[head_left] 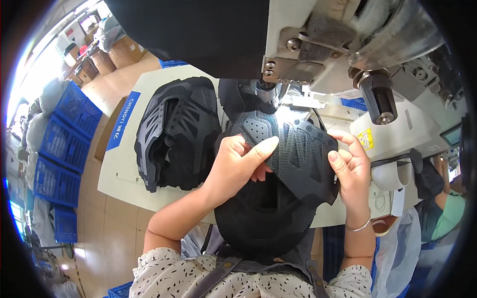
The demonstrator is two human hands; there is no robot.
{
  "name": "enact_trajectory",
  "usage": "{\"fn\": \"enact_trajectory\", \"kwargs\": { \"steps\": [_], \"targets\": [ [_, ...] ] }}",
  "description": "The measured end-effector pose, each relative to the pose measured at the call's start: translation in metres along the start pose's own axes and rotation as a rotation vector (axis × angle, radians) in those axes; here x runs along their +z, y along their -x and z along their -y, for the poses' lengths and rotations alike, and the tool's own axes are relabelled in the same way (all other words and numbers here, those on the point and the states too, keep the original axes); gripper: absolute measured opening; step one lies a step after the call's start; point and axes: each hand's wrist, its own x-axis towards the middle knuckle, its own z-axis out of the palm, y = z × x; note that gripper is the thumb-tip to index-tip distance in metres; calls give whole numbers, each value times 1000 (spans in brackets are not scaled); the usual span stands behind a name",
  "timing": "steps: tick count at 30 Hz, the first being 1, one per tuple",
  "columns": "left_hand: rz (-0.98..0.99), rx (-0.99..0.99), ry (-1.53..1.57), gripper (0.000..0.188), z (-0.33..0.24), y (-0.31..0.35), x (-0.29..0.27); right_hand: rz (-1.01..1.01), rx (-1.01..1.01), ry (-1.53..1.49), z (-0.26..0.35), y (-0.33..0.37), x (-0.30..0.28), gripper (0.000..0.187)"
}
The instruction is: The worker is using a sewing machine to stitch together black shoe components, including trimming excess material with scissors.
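Both of my hands hold a flat black shoe upper (pixel 303 164) with a mesh surface, cut-out patterns and a dotted panel. My left hand (pixel 243 161) pinches its left part, thumb on top and fingers underneath. On its right edge my right hand (pixel 350 169) grips with thumb and fingers. The upper's far end lies beneath the lit needle area of a sewing machine (pixel 293 69); the needle tip cannot be made out. Below my hands, more black shoe uppers (pixel 263 226) hang over the table's near edge toward my lap. A pile of similar uppers (pixel 181 124) lies to the left.
The pale table (pixel 119 171) has a printed ruler along its near edge. A black machine knob (pixel 380 99) hangs at the upper right. Blue crates (pixel 62 141) are stacked at the left, cardboard boxes (pixel 124 52) farther back. Another person (pixel 449 213) sits at the far right, beyond a plastic bag (pixel 397 248).
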Motion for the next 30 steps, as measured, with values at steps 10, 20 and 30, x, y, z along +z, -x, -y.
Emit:
{"fn": "enact_trajectory", "kwargs": {
  "steps": [10, 20, 30],
  "targets": [
    [105, 5, -30, 19, 8, 13, 0, 107, 158, -35, 15, 25, 18, 38],
    [97, 71, -12, 20, 16, 13, 7, -85, -35, 193, -31, -42, -27, 35],
    [60, -62, 229, 19, -7, 22, -8, -31, 43, -147, -5, -6, -23, 17]
  ]
}}
